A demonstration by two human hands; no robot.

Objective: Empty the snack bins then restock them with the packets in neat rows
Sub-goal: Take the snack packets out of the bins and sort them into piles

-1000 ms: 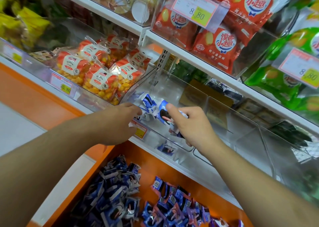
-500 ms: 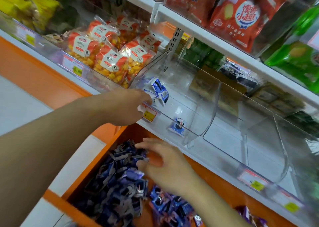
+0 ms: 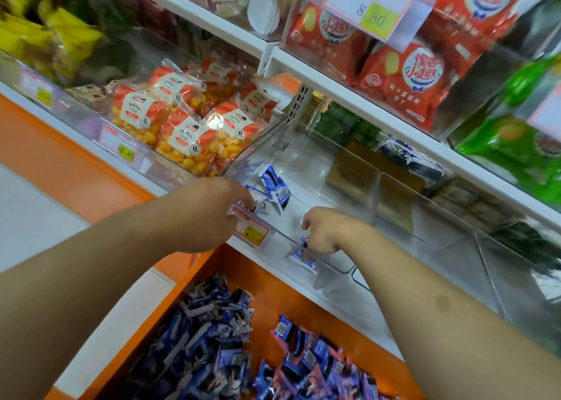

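Snack bin (image 3: 303, 162), clear plastic, sits on the middle shelf and is nearly bare; emptying step appears close to done. Judged next move: lift the last stray packet over the front lip and drop it with the others below, then clear the leaning packets.

Right hand (image 3: 323, 232) reaches over the front wall into the bin, fingers curled down onto a single blue packet (image 3: 303, 255) lying at the front edge. Looks like a pinch, though the fingertips are hidden behind the knuckles. Left hand (image 3: 212, 214) rests at the bin's front-left corner, partly covering the price tag (image 3: 253, 231); fingers bent loosely toward a few blue-and-white packets (image 3: 273, 187) leaning on the left wall. Contact cannot be confirmed; it seems to hold nothing.

Below, the orange tray (image 3: 273, 293) holds two heaps of removed packets (image 3: 206, 339). Left of the bin: bags of yellow snacks (image 3: 182, 132). Upper shelf: red bags (image 3: 403, 77), green bags (image 3: 510, 150).
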